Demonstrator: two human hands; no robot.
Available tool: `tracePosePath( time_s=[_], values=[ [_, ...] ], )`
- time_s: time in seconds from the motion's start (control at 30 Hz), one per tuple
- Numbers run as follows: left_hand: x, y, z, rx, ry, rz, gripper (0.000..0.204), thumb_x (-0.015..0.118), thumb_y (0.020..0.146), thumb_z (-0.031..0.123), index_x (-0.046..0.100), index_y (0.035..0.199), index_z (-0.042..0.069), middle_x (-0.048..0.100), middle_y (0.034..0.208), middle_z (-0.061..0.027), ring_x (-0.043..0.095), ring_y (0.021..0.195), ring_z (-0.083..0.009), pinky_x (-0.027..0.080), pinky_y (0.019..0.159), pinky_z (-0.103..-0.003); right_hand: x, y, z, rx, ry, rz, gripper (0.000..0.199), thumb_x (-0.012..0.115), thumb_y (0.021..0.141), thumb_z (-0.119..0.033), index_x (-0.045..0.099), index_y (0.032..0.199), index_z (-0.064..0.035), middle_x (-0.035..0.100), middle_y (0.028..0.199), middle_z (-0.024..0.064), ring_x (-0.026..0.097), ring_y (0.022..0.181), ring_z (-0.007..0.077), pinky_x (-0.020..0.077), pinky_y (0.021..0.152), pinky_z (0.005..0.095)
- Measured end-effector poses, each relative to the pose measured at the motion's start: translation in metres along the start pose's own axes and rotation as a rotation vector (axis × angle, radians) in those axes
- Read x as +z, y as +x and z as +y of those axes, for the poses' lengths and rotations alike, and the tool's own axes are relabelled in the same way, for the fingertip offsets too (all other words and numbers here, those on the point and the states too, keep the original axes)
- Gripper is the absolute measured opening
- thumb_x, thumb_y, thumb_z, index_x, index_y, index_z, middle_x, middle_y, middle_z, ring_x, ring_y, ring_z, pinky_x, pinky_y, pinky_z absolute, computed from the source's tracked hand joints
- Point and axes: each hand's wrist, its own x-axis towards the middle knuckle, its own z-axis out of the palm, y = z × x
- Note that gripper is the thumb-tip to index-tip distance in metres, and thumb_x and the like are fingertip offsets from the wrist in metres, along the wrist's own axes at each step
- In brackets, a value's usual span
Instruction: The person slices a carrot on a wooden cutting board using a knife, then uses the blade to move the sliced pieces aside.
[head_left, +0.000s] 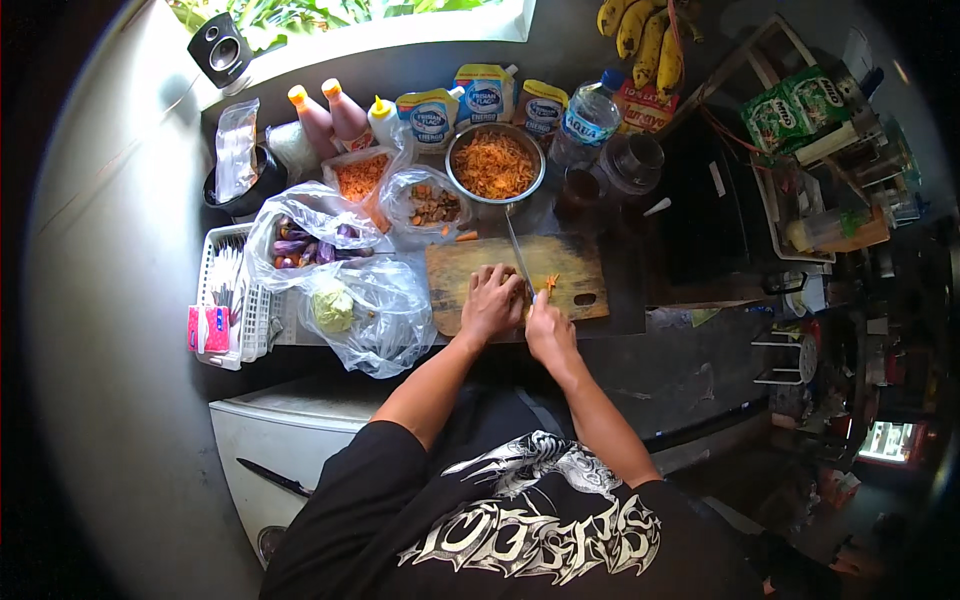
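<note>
My right hand (pixel 550 328) is closed round the handle of a kitchen knife (pixel 517 245), its blade pointing away from me over the wooden cutting board (pixel 455 265). Just left of the blade, my left hand (pixel 491 303) presses down on the board with bent fingers. Whatever lies under those fingers is hidden, apart from a hint of orange beside them. Several thin carrot strips (pixel 551 283) lie right of the knife. Behind the board stands a metal bowl (pixel 541 181) heaped with shredded carrot (pixel 494 167). A carrot piece (pixel 467 236) rests near the board's far left edge.
Left of the board are plastic bags with purple eggplants (pixel 308 247), a cabbage (pixel 332 306), carrot shreds (pixel 362 178) and peelings (pixel 434 206). A white basket (pixel 258 318) of cutlery sits farther left. Sauce bottles (pixel 346 116), pouches (pixel 430 118) and a water bottle (pixel 588 118) line the back.
</note>
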Motion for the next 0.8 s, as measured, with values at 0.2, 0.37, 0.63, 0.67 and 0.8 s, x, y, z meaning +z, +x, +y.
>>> tracePosePath(
  time_s=[0.2, 0.37, 0.63, 0.67, 0.8],
  values=[
    [0.002, -0.001, -0.004, -0.019, 0.01, 0.02, 0.019, 0.069, 0.081, 0.022, 0.068, 0.097, 0.013, 0.06, 0.113, -0.0075, 0.052, 0.11, -0.032, 0.04, 0.095, -0.044, -0.001, -0.013, -0.008, 0.077, 0.029, -0.049, 0.026, 0.041, 0.1, -0.02, 0.046, 0.115, 0.0004, 0.069, 0.093, 0.0317, 0.067, 0.092, 0.0507, 0.0523, 0.082, 0.0592],
    [0.003, -0.002, -0.002, -0.023, 0.001, 0.016, 0.017, 0.068, 0.081, 0.021, 0.069, 0.096, 0.012, 0.061, 0.113, -0.0074, 0.052, 0.111, -0.0318, 0.04, 0.095, -0.044, -0.004, -0.004, -0.003, 0.004, 0.058, -0.026, 0.028, 0.044, 0.101, -0.024, 0.045, 0.113, 0.0005, 0.068, 0.091, 0.0317, 0.066, 0.089, 0.0511, 0.0519, 0.08, 0.0604],
    [-0.003, 0.001, 0.003, -0.032, -0.071, 0.037, 0.017, 0.068, 0.08, 0.02, 0.069, 0.093, 0.01, 0.06, 0.112, -0.0092, 0.052, 0.111, -0.0323, 0.041, 0.096, -0.045, 0.005, -0.01, -0.007, 0.084, 0.041, -0.012, 0.026, 0.045, 0.1, -0.022, 0.046, 0.112, 0.0009, 0.068, 0.09, 0.0317, 0.067, 0.089, 0.0501, 0.0521, 0.08, 0.0603],
    [-0.002, 0.0, 0.001, -0.033, -0.068, 0.039, 0.017, 0.068, 0.08, 0.02, 0.069, 0.093, 0.01, 0.06, 0.112, -0.0092, 0.052, 0.111, -0.0323, 0.041, 0.096, -0.045, 0.003, -0.007, -0.006, 0.038, 0.037, -0.009, 0.026, 0.045, 0.1, -0.022, 0.046, 0.113, 0.0006, 0.068, 0.089, 0.0316, 0.067, 0.088, 0.05, 0.0525, 0.079, 0.0601],
    [0.002, -0.004, -0.006, -0.044, -0.032, 0.047, 0.016, 0.067, 0.079, 0.02, 0.07, 0.091, 0.009, 0.061, 0.111, -0.0093, 0.052, 0.11, -0.0324, 0.042, 0.094, -0.045, 0.0, -0.016, -0.012, 0.015, 0.04, 0.015, 0.026, 0.044, 0.101, -0.023, 0.046, 0.113, 0.0, 0.068, 0.088, 0.0308, 0.067, 0.087, 0.0496, 0.053, 0.077, 0.0598]
  ],
)
